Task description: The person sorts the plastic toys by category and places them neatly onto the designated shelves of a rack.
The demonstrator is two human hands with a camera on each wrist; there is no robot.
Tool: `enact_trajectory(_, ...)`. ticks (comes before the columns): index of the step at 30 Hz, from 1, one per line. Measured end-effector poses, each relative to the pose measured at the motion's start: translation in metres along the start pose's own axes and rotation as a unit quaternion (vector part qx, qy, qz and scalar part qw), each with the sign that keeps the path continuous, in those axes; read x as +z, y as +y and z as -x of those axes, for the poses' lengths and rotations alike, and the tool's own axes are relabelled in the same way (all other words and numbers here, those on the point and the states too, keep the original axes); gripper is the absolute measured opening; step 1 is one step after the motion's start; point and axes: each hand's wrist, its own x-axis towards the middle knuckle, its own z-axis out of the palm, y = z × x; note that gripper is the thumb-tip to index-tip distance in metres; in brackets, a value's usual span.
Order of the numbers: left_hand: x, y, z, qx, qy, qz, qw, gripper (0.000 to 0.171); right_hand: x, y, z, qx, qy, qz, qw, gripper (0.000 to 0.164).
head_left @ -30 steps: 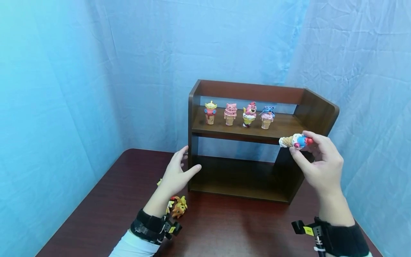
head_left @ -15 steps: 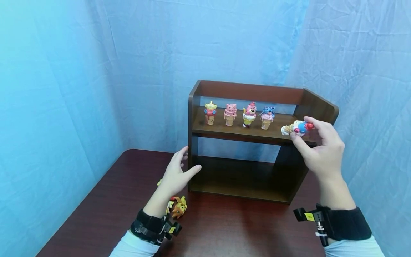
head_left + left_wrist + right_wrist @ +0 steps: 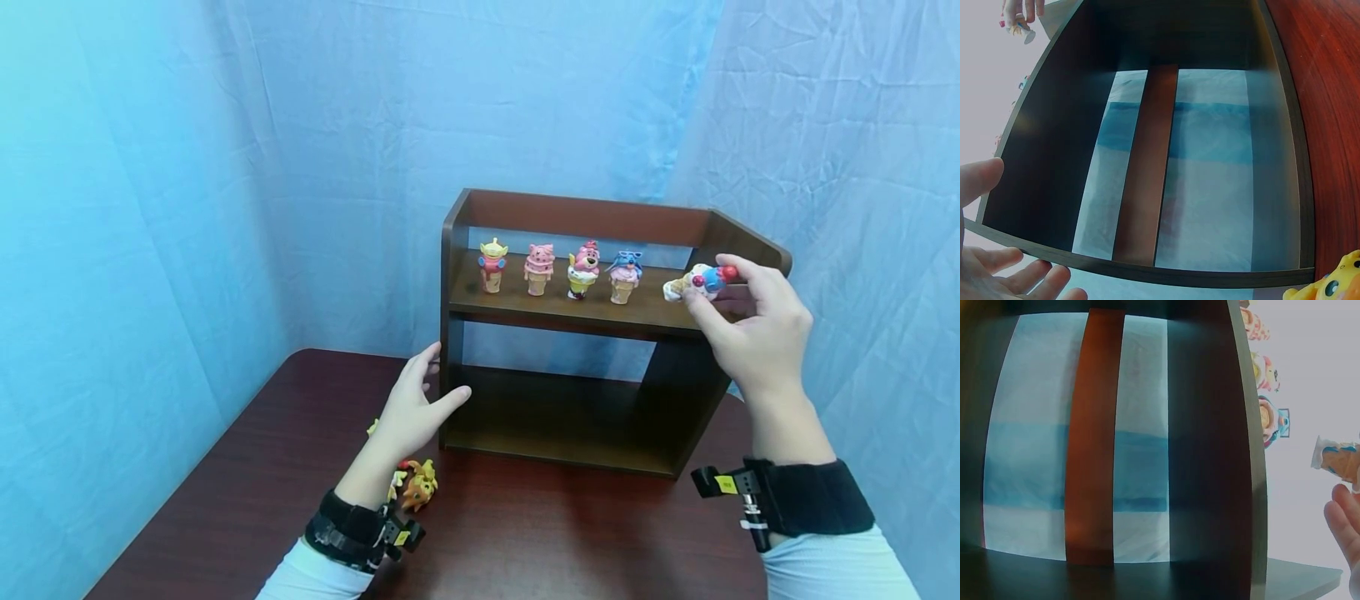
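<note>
My right hand (image 3: 772, 333) pinches an ice-cream-cone figurine (image 3: 697, 283) between thumb and fingers, lying almost sideways with its red top to the right. It overlaps the right end of the upper board of a dark wooden shelf (image 3: 540, 318) in the head view. The right wrist view catches the figurine's pale cone base (image 3: 1329, 455) beyond the board's edge. My left hand (image 3: 416, 412) is at the shelf's left side panel, fingers extended along the outside, thumb by the front edge. Upright on the upper board stand an alien cone figurine (image 3: 492, 265), a pink one (image 3: 538, 268), a bear one (image 3: 582, 271) and a blue-topped one (image 3: 624, 275).
Several yellow and orange figurines (image 3: 420, 485) lie on the dark red table (image 3: 525, 533), partly behind my left forearm. Blue cloth (image 3: 360, 167) hangs behind and at both sides. The shelf's right side panel (image 3: 750, 242) rises close by my right hand.
My right hand has risen with the cone figurine, from below the upper board's front edge to above it, and slightly right. The left hand has stayed put.
</note>
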Motion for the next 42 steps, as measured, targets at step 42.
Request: enact_trajectory(42, 0.000, 0.001, 0.001, 0.007, 0.002, 0.008, 0.9999, 0.083, 0.020, 0.013, -0.029, 0.081, -0.197, 0.138, 0.967, 0.052)
